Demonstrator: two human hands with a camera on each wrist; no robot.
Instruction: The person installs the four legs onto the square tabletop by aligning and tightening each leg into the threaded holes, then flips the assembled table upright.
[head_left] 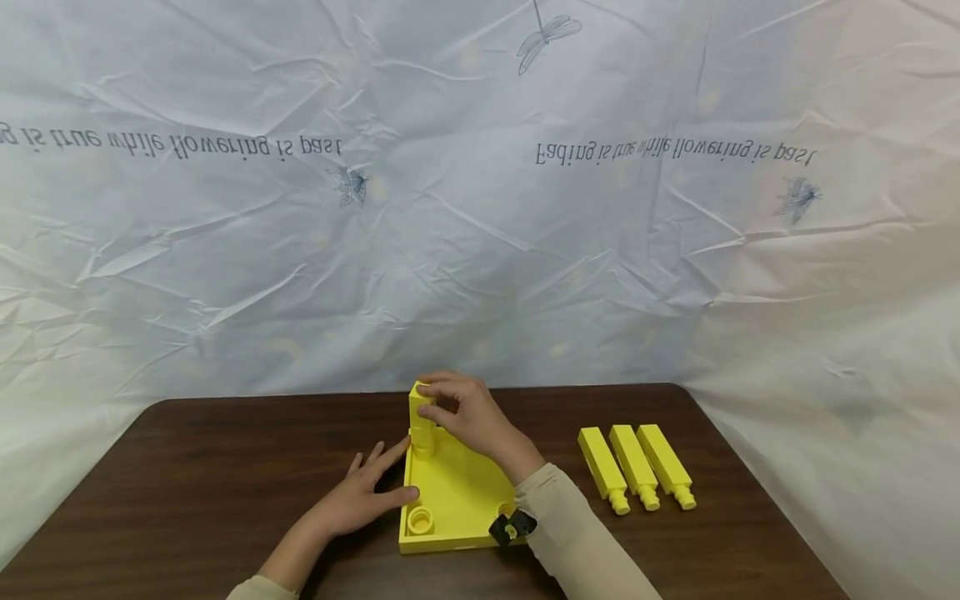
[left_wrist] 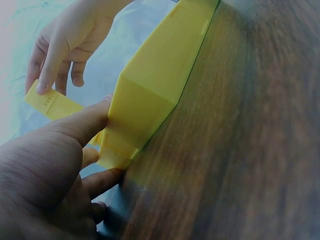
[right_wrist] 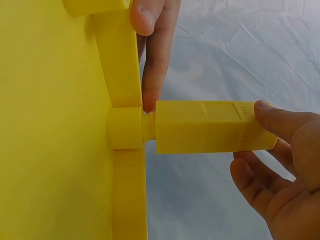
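A yellow square panel (head_left: 459, 492) with a raised rim lies on the table, hollow side up. At its far left corner a yellow square leg (head_left: 417, 408) stands upright; its threaded end meets the round socket (right_wrist: 125, 128), with some thread showing between them. My right hand (head_left: 474, 417) pinches the leg near its top between thumb and fingers. Along the panel's left side rests my left hand (head_left: 363, 498), thumb over the rim and straight fingers against the outer wall. The near left socket (head_left: 420, 522) is vacant; my right wrist partly hides the near right one.
Three more yellow legs (head_left: 636, 467) lie side by side on the brown table (head_left: 225, 483) at the right, threaded ends toward me. A black wrist device (head_left: 513, 527) overlaps the panel's near edge. Behind the table hangs a wrinkled white printed cloth (head_left: 450, 250).
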